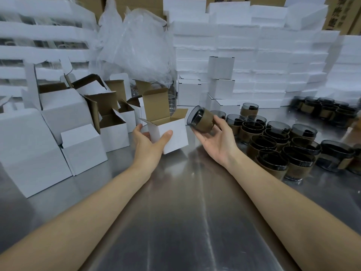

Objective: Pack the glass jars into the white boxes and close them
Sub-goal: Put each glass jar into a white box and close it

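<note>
Step in hand: We are judging this to be the loading of one jar into one box; nothing is going in yet.
Left hand: The left hand (150, 141) is gripping the open white box (173, 133), with the thumb lying across the near face and the fingers wrapping the left side.
Open white box: It is sitting on the steel table (185, 212) at about twelve o'clock from us. Its mouth is facing up, the lid flap is standing at the far edge and the side flaps are spreading outward.
Right hand: The right hand (216, 141) is grasping the glass jar (201, 122), fingers curling round its brown paper sleeve and holding it clear of the table.
Glass jar: It is hanging just beside the box's right flap, at about two o'clock of the mouth. We are seeing no contact between them.
Long axis: The jar is lying nearly on its side, with the dark rim pointing toward ten o'clock and the base toward the palm.
Deciding relation: The box mouth is lying at nine o'clock from the right hand, which is the nearer one. We are judging that the jar's axis is needing to come upright over that opening.
Risk: We are expecting the right flap to catch the rim.
Stock: The waiting jars (283, 149) are standing at three o'clock and the empty boxes (111, 126) at nine o'clock.
</note>
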The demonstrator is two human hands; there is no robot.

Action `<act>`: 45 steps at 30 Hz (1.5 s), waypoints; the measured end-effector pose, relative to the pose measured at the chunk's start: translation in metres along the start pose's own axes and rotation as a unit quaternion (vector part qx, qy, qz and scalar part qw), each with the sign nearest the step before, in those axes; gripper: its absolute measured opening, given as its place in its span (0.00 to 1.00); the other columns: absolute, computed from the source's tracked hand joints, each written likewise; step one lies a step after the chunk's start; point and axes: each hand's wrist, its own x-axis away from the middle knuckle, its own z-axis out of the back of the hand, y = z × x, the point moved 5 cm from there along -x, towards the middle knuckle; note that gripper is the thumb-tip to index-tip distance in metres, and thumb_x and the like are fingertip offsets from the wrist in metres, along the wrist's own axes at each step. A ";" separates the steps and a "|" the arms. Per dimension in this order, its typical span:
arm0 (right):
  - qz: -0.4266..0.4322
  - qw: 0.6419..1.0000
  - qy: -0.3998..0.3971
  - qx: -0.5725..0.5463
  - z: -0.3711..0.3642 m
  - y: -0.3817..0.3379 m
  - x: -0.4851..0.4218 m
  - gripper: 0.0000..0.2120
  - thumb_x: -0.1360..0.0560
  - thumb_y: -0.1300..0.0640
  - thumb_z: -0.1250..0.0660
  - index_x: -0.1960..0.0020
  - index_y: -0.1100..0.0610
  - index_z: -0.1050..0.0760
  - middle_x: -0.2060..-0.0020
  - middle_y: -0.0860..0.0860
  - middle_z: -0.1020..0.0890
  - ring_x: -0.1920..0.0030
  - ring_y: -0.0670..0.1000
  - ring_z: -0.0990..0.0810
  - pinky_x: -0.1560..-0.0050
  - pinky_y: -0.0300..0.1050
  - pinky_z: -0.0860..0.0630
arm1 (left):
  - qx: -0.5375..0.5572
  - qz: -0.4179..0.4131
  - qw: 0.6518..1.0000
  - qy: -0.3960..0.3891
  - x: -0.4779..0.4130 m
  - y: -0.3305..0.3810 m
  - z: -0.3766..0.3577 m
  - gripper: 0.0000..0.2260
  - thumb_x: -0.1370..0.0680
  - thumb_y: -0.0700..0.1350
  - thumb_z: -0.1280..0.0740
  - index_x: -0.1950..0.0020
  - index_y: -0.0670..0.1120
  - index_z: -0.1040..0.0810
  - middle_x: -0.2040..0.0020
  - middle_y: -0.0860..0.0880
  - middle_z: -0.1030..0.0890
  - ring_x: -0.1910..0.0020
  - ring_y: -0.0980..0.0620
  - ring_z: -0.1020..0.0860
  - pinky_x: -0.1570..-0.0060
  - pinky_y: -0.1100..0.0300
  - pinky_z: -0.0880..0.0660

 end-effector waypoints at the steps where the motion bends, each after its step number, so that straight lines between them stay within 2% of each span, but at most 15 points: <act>1: 0.004 1.000 0.006 0.022 0.001 0.000 0.000 0.23 0.22 0.59 0.36 0.29 0.65 0.33 0.40 0.64 0.24 0.36 0.62 0.25 0.34 0.55 0.27 | -0.001 0.001 1.000 0.000 0.000 0.000 0.000 0.41 0.30 0.58 0.26 0.26 0.54 0.48 0.34 0.49 0.28 0.36 0.48 0.28 0.33 0.46 0.31; 4: 0.019 0.997 0.024 0.065 0.003 0.001 -0.003 0.23 0.22 0.61 0.38 0.29 0.67 0.34 0.36 0.63 0.26 0.34 0.58 0.26 0.31 0.53 0.31 | -0.004 0.001 1.000 0.000 -0.001 0.000 0.000 0.41 0.30 0.59 0.26 0.26 0.54 0.48 0.34 0.49 0.28 0.35 0.48 0.28 0.32 0.46 0.31; 7: 0.037 0.993 0.034 0.108 0.005 0.000 -0.005 0.23 0.21 0.57 0.38 0.29 0.66 0.33 0.42 0.61 0.23 0.38 0.57 0.23 0.34 0.51 0.28 | -0.002 0.000 1.000 -0.002 -0.001 0.001 -0.001 0.41 0.30 0.58 0.27 0.25 0.53 0.48 0.33 0.48 0.29 0.35 0.48 0.28 0.32 0.46 0.31; 10: 0.033 0.986 0.029 0.162 0.004 0.002 -0.006 0.22 0.20 0.49 0.38 0.31 0.60 0.30 0.38 0.57 0.22 0.43 0.58 0.18 0.47 0.47 0.20 | -0.001 0.000 1.000 -0.002 0.000 0.001 -0.001 0.41 0.29 0.58 0.27 0.25 0.53 0.49 0.33 0.48 0.29 0.34 0.48 0.28 0.32 0.46 0.31; 12: 0.038 0.981 0.029 0.190 0.003 0.004 -0.005 0.18 0.20 0.48 0.38 0.34 0.57 0.28 0.40 0.52 0.21 0.48 0.55 0.16 0.56 0.43 0.19 | -0.002 0.001 1.000 -0.003 0.000 0.001 0.000 0.41 0.29 0.57 0.27 0.25 0.53 0.49 0.32 0.48 0.29 0.34 0.48 0.29 0.32 0.46 0.32; 14: 0.061 0.979 0.029 0.190 0.004 0.004 -0.007 0.16 0.21 0.55 0.36 0.34 0.57 0.29 0.40 0.53 0.21 0.49 0.55 0.16 0.56 0.42 0.19 | 0.001 -0.001 1.000 -0.003 0.001 0.001 0.000 0.41 0.29 0.57 0.27 0.25 0.52 0.48 0.33 0.48 0.29 0.35 0.48 0.28 0.32 0.46 0.32; 18: 0.120 0.964 0.012 0.237 0.005 0.002 -0.007 0.22 0.28 0.74 0.35 0.42 0.54 0.33 0.38 0.59 0.26 0.45 0.56 0.21 0.44 0.56 0.21 | -0.007 -0.001 1.000 0.001 0.001 0.003 0.000 0.41 0.29 0.58 0.27 0.25 0.53 0.48 0.33 0.48 0.29 0.35 0.48 0.28 0.32 0.46 0.32; 20: 0.157 0.937 0.016 0.312 0.003 0.001 -0.004 0.27 0.33 0.73 0.32 0.42 0.52 0.35 0.40 0.57 0.26 0.46 0.52 0.22 0.40 0.54 0.23 | -0.008 0.000 1.000 0.002 0.001 0.003 -0.001 0.41 0.29 0.58 0.27 0.25 0.52 0.48 0.33 0.48 0.29 0.35 0.48 0.28 0.32 0.46 0.32; 24: 0.252 0.864 0.012 0.435 -0.003 -0.004 0.000 0.36 0.36 0.76 0.30 0.35 0.52 0.37 0.37 0.55 0.28 0.42 0.43 0.25 0.45 0.34 0.25 | -0.004 0.001 1.000 0.000 0.001 0.003 -0.001 0.41 0.29 0.58 0.27 0.25 0.53 0.49 0.34 0.48 0.29 0.35 0.48 0.28 0.32 0.46 0.32; 28: 0.314 0.794 0.014 0.520 -0.009 -0.006 0.005 0.34 0.38 0.77 0.32 0.38 0.53 0.32 0.37 0.57 0.29 0.37 0.54 0.26 0.35 0.54 0.27 | -0.003 0.003 1.000 0.004 0.002 0.003 0.000 0.41 0.29 0.57 0.27 0.25 0.52 0.48 0.34 0.48 0.29 0.36 0.48 0.28 0.32 0.47 0.32; 32: 0.363 0.759 0.004 0.540 -0.014 -0.008 0.013 0.36 0.39 0.78 0.36 0.43 0.45 0.34 0.40 0.60 0.31 0.42 0.56 0.26 0.41 0.45 0.25 | -0.004 0.003 1.000 0.003 0.002 0.004 -0.001 0.40 0.29 0.57 0.27 0.25 0.52 0.48 0.33 0.48 0.29 0.35 0.48 0.28 0.32 0.47 0.31; 35: 0.378 0.731 -0.002 0.569 -0.017 -0.007 0.014 0.36 0.39 0.78 0.38 0.44 0.44 0.36 0.41 0.60 0.30 0.42 0.58 0.27 0.42 0.50 0.26 | -0.002 0.004 1.000 0.004 0.003 0.005 -0.001 0.40 0.29 0.56 0.27 0.25 0.52 0.48 0.33 0.48 0.29 0.35 0.48 0.28 0.32 0.47 0.31; 38: 0.383 0.729 -0.002 0.568 -0.017 -0.007 0.014 0.34 0.38 0.78 0.38 0.43 0.47 0.36 0.44 0.55 0.28 0.45 0.56 0.26 0.46 0.41 0.27 | -0.005 0.006 1.000 0.004 0.003 0.006 -0.001 0.40 0.28 0.57 0.27 0.25 0.52 0.48 0.33 0.48 0.29 0.35 0.48 0.28 0.32 0.48 0.31; 41: 0.379 0.740 -0.004 0.556 -0.016 -0.008 0.015 0.33 0.36 0.78 0.35 0.44 0.45 0.36 0.48 0.46 0.28 0.48 0.44 0.25 0.50 0.31 0.29 | -0.009 0.007 1.000 0.007 0.003 0.006 0.000 0.40 0.28 0.57 0.28 0.25 0.52 0.48 0.33 0.48 0.30 0.35 0.48 0.28 0.33 0.48 0.31; 45: 0.366 0.755 -0.004 0.544 -0.017 -0.007 0.014 0.33 0.34 0.72 0.27 0.40 0.47 0.37 0.41 0.53 0.28 0.42 0.51 0.24 0.44 0.33 0.27 | -0.003 0.005 1.000 0.008 0.004 0.005 0.001 0.39 0.28 0.57 0.27 0.25 0.52 0.47 0.32 0.48 0.30 0.35 0.48 0.28 0.32 0.48 0.32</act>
